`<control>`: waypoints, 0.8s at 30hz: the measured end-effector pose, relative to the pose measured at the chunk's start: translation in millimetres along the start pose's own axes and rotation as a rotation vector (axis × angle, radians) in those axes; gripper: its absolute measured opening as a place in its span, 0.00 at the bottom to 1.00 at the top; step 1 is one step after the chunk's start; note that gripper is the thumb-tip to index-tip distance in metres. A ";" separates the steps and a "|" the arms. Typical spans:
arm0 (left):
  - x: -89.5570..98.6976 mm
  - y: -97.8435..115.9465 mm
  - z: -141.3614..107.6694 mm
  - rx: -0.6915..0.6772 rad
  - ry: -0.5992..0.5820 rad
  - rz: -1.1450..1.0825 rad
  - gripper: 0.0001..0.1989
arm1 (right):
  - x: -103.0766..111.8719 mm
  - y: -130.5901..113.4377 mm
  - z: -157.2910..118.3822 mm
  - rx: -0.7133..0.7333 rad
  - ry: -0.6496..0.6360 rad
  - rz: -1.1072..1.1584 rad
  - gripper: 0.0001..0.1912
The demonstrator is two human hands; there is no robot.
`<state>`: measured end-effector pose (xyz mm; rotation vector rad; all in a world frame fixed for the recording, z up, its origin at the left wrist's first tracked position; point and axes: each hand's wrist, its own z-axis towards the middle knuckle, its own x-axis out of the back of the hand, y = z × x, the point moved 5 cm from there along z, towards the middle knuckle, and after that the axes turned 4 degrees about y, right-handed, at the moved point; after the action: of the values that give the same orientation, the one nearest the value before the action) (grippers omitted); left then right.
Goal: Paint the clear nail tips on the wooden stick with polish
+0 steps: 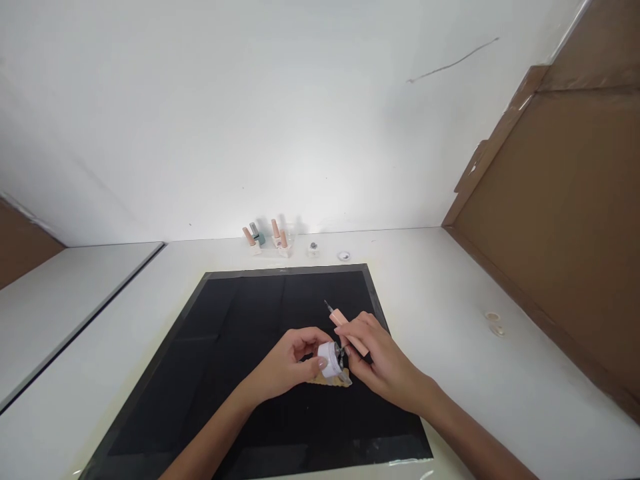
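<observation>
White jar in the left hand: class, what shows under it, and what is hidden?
Under the white jar shows a yellowish item, with the black mat around. The jar and left hand hide part of that item.

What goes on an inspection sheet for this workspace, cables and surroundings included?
Surface: black mat on white table.
Items in use: tilted white jar, something dark at its end, unclear; peach handle with thin dark tip; yellowish piece below the jar.
Clutter: peach-capped bottles, teal bottle, dark-topped bottle and white disc near the wall; two small rings at right.
Hands: left hand grips the jar; right hand holds the handle beside it.
Cables: nothing seen.
Surroundings: white wall with a dark line; brown cardboard at both sides.
</observation>
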<state>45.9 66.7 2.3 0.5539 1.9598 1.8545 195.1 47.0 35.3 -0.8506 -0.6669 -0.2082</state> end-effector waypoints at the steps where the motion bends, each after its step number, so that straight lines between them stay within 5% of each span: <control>1: 0.0 -1.0 0.4 0.001 0.002 0.002 0.21 | 0.3 -0.8 0.0 -0.004 -0.010 0.001 0.15; 24: 4.7 2.2 2.9 0.019 0.191 0.022 0.20 | 0.0 2.1 -0.3 -0.065 -0.051 0.082 0.20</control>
<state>43.6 71.8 4.4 0.4186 2.1016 1.9678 196.1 48.2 33.9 -0.9462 -0.6739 -0.1353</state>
